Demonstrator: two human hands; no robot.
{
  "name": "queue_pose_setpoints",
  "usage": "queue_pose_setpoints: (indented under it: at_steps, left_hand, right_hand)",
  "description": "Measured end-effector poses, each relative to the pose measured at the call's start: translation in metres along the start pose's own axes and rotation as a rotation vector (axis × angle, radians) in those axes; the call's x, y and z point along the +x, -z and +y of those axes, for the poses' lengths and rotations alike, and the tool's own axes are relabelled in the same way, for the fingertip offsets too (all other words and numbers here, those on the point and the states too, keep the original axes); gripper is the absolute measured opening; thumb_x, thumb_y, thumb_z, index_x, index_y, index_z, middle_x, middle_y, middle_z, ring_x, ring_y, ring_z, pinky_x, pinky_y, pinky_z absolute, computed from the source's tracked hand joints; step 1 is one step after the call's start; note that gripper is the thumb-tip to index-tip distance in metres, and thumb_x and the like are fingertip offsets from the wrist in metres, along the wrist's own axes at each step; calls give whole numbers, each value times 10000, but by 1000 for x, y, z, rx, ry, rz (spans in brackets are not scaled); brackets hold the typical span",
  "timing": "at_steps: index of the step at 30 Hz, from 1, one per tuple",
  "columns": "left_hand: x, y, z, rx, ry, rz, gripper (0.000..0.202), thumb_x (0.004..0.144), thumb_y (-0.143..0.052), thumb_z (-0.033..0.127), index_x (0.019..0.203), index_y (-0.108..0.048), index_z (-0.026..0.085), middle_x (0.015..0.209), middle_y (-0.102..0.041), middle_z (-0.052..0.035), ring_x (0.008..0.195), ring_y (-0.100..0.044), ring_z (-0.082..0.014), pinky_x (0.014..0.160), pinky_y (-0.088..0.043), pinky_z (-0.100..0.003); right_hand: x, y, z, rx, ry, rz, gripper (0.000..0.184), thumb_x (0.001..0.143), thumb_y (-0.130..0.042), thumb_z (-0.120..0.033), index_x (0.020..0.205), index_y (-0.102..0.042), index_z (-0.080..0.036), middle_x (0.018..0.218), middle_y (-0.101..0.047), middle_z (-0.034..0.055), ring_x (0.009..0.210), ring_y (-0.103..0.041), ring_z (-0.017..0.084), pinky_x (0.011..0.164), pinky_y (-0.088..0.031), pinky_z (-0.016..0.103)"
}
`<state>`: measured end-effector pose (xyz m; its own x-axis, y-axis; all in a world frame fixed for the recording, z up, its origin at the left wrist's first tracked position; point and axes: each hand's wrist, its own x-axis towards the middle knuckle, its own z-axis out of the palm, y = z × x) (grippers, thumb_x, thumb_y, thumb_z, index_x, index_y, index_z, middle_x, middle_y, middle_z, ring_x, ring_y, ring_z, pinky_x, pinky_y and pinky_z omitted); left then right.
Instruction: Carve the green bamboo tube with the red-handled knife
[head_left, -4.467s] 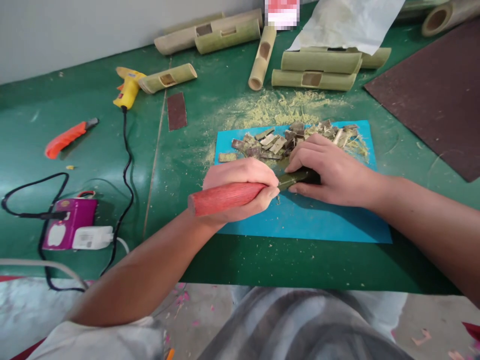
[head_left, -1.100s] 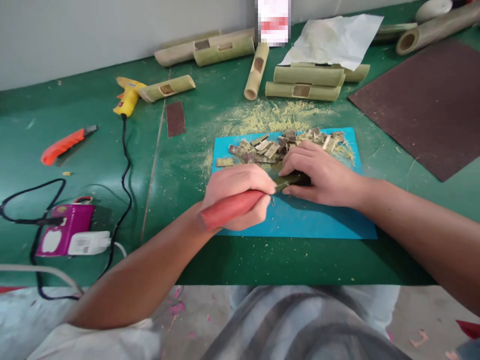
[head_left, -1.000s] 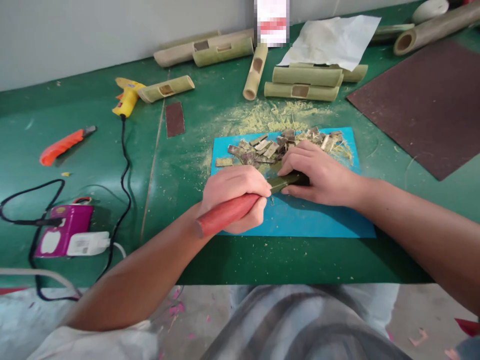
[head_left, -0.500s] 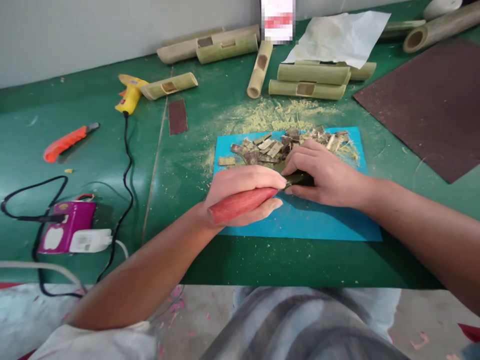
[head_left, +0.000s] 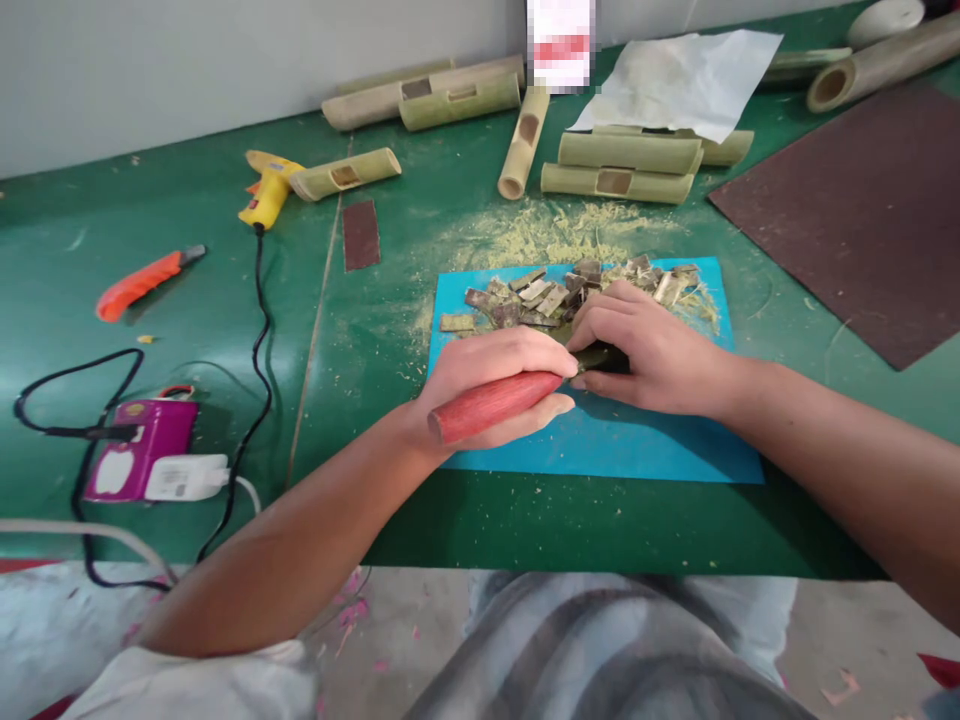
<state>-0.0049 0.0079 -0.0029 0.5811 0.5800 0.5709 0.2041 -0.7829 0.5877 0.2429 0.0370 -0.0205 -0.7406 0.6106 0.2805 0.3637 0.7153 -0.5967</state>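
My left hand is wrapped around the red wooden handle of a tool; the tool's working end is hidden between my hands. My right hand closes on a dark green bamboo piece, mostly covered by the fingers. The fingertips of both hands almost meet there, over a blue sheet. Just beyond them lies a heap of small cut bamboo chips with pale shavings.
Bamboo tubes with cut openings lie at the back, partly under white paper. A yellow glue gun, an orange utility knife and a purple power strip with cords are leftward. A dark brown sheet lies right.
The left hand and the red handle have shifted slightly to the right, much as the whole view has. Both hands keep their grip; the right hand is nearly still.
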Motion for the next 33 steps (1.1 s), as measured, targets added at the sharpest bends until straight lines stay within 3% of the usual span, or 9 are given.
queue_pose_setpoints:
  at_steps: [5, 11, 17, 23, 29, 33]
  left_hand:
    - [3, -3, 3, 28, 3, 50, 108, 885, -717, 132, 961, -712, 208, 885, -808, -14, 778, -775, -138, 752, -648, -248]
    - [0, -3, 5, 96, -45, 65, 123, 870, -702, 132, 959, -693, 216, 874, -818, -13, 750, -784, -146, 696, -644, -245]
    - [-9, -2, 7, 72, 31, 207, 107, 855, -684, 124, 837, -700, 229, 758, -789, 2, 641, -749, -139, 606, -623, -247]
    - [-9, 2, 3, -10, 24, 279, 71, 889, -721, 153, 896, -741, 221, 850, -835, -14, 753, -806, -149, 715, -676, -250]
    - [-4, 5, 2, 24, 24, 100, 60, 925, -783, 248, 962, -751, 213, 943, -856, -47, 858, -833, -167, 829, -698, -252]
    - [-5, 4, 3, 28, 23, 81, 59, 927, -779, 216, 975, -744, 208, 949, -850, -40, 886, -830, -156, 869, -692, -240]
  right_hand:
    - [0, 0, 1, -3, 6, -1, 179, 992, -675, -381, 934, -592, -234, 942, -657, 58, 883, -520, 232, 862, -393, 402]
    - [-1, -1, 1, -13, -2, 2, 181, 996, -671, -385, 947, -598, -227, 976, -676, 71, 918, -531, 241, 887, -401, 404]
    - [-4, -3, 0, -55, -16, 8, 182, 983, -686, -393, 982, -620, -224, 1032, -701, 90, 983, -539, 269, 906, -394, 425]
    - [-3, -2, -1, -66, -18, 4, 172, 985, -685, -387, 987, -621, -228, 1023, -705, 83, 973, -536, 264, 899, -391, 419]
    - [-3, -2, -1, -58, -22, -6, 187, 991, -679, -400, 993, -619, -222, 1027, -702, 80, 966, -543, 260, 894, -393, 416]
    - [-3, -3, 1, -63, -8, -3, 180, 995, -682, -389, 991, -610, -224, 1016, -698, 75, 953, -546, 255, 885, -393, 412]
